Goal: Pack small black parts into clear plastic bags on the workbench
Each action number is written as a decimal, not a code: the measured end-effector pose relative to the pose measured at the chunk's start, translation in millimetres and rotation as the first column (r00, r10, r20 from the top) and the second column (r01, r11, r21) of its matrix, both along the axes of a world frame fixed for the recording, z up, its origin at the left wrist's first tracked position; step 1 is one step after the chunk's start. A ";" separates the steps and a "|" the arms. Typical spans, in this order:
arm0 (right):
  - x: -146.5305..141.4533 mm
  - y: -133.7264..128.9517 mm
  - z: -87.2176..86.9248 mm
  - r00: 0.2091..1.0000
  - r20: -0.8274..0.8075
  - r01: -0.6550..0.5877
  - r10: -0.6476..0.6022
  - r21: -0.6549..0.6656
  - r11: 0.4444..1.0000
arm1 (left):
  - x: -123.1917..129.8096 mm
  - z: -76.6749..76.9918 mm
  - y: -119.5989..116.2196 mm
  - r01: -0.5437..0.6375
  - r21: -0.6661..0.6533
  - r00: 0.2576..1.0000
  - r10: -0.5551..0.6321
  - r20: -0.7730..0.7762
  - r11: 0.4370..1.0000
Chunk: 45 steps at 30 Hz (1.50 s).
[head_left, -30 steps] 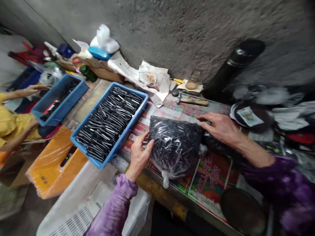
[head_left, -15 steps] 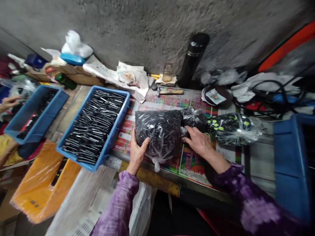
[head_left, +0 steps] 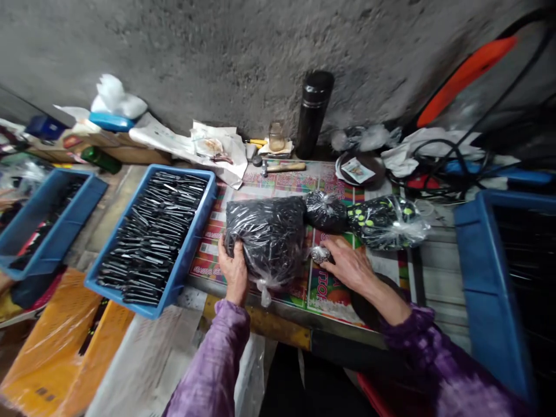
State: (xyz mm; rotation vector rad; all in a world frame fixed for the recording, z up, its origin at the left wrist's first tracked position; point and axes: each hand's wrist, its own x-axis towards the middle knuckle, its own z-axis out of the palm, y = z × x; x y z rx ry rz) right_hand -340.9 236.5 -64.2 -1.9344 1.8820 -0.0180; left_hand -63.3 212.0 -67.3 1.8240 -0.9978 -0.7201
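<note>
A large clear plastic bag of black parts [head_left: 271, 237] lies on the table, its knotted end toward me. My left hand [head_left: 234, 269] grips its lower left side, with the thumb on top and the fingers along the edge. My right hand [head_left: 347, 263] is closed on a small plastic bag of shiny bits [head_left: 320, 255], held just right of the large bag. Behind my right hand sits a rounded bag of black pieces [head_left: 325, 209]. Beside that lies a bag of black and yellow-green pieces [head_left: 386, 223].
On the left stands a blue crate [head_left: 206, 214] full of thin black parts. Another blue crate [head_left: 490, 289] is at the right. Along the wall are a hammer [head_left: 284, 167], a black flask [head_left: 313, 116], a glass jar [head_left: 277, 136] and tangled cables [head_left: 447, 153]. An orange crate [head_left: 47, 336] is lower left.
The view has shifted, so most things appear further left. My right hand has drawn the small bag a little toward me, away from the rounded bag. My left hand stays at the large bag.
</note>
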 end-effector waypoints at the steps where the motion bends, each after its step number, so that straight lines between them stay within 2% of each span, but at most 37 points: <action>1: -3.7 -3.5 6.8 1.000 0.007 0.004 -0.004 -0.019 1.000 | -0.1 1.4 -3.3 -0.007 0.010 1.000 0.007 0.008 1.000; 3: -10.6 -20.7 19.5 0.998 0.019 0.067 -0.064 -0.141 0.988 | -0.6 3.6 -9.8 -0.005 0.015 1.000 0.005 0.005 1.000; 6: -18.9 -63.6 27.6 0.981 0.030 0.191 -0.193 -0.343 0.920 | -1.9 3.9 -16.9 0.004 -0.003 1.000 -0.004 -0.011 1.000; 7: -20.7 -78.3 26.6 0.975 0.035 0.218 -0.220 -0.362 0.906 | -2.5 3.2 -18.7 0.004 -0.009 1.000 -0.004 -0.012 1.000; 9: -22.8 -101.3 21.4 0.975 0.049 0.219 -0.215 -0.337 0.916 | -3.6 1.4 -22.3 -0.001 -0.021 1.000 0.000 -0.014 1.000; 11: -23.4 -110.6 15.3 0.982 0.074 0.189 -0.174 -0.310 0.932 | -4.9 0.0 -27.2 -0.016 -0.020 1.000 0.016 -0.013 1.000; 13: -24.1 -105.2 10.9 0.985 0.113 0.162 -0.133 -0.320 0.933 | -6.6 -0.1 -34.8 -0.023 -0.009 1.000 0.022 -0.008 1.000; 16: -28.6 -81.6 5.6 0.974 0.202 0.171 -0.103 -0.355 0.919 | -10.6 1.6 -51.8 0.003 -0.010 1.000 -0.004 -0.024 1.000; 20: -37.6 -60.0 -5.1 0.934 0.347 0.234 -0.081 -0.428 0.873 | -16.8 3.4 -80.5 0.070 -0.025 0.997 -0.071 -0.022 0.997; 23: -38.2 -57.6 -8.8 0.929 0.352 0.268 -0.109 -0.441 0.856 | -19.4 2.8 -96.1 0.161 -0.032 0.986 -0.163 -0.035 0.986; 25: -34.3 -52.9 -6.8 0.939 0.312 0.284 -0.144 -0.470 0.836 | -18.8 1.8 -97.5 0.212 -0.026 0.976 -0.213 -0.042 0.977; 27: -28.1 -40.1 -3.5 0.951 0.264 0.281 -0.160 -0.525 0.803 | -16.4 0.8 -89.3 0.241 -0.007 0.970 -0.241 -0.024 0.971; 30: -16.7 -9.3 -3.5 0.973 0.201 0.212 -0.114 -0.577 0.788 | -12.6 -0.1 -59.1 0.213 0.002 0.974 -0.213 0.076 0.977; 32: -8.7 9.8 -7.6 0.980 0.172 0.186 -0.103 -0.583 0.791 | -14.1 0.0 -31.4 0.169 -0.057 0.960 -0.151 0.237 0.984; 34: -1.0 21.4 -12.1 0.981 0.151 0.190 -0.125 -0.587 0.787 | -21.9 -0.4 -3.3 0.208 -0.160 0.891 -0.119 0.439 0.965; 36: 6.3 24.4 -14.1 0.985 0.124 0.171 -0.121 -0.563 0.809 | -36.7 -3.0 19.4 0.392 -0.213 0.791 -0.210 0.575 0.895; 38: 13.2 21.7 -12.9 0.993 0.077 0.118 -0.093 -0.469 0.875 | -56.0 -9.2 32.7 0.608 -0.175 0.691 -0.407 0.598 0.775; 39: 16.3 19.4 -11.5 0.995 0.045 0.097 -0.086 -0.399 0.912 | -66.3 -13.6 35.3 0.678 -0.141 0.651 -0.500 0.571 0.721; 40: 19.0 17.1 -9.9 0.996 0.014 0.087 -0.088 -0.327 0.941 | -76.2 -18.6 35.4 0.720 -0.101 0.623 -0.575 0.530 0.687; 42: 23.2 13.9 -7.5 0.993 -0.028 0.102 -0.111 -0.219 0.970 | -93.8 -28.6 30.2 0.751 -0.009 0.593 -0.670 0.447 0.660; 45: 25.3 14.2 -9.5 0.990 0.004 0.142 -0.144 -0.176 0.974 | -111.6 -39.5 18.8 0.747 0.147 0.565 -0.736 0.372 0.648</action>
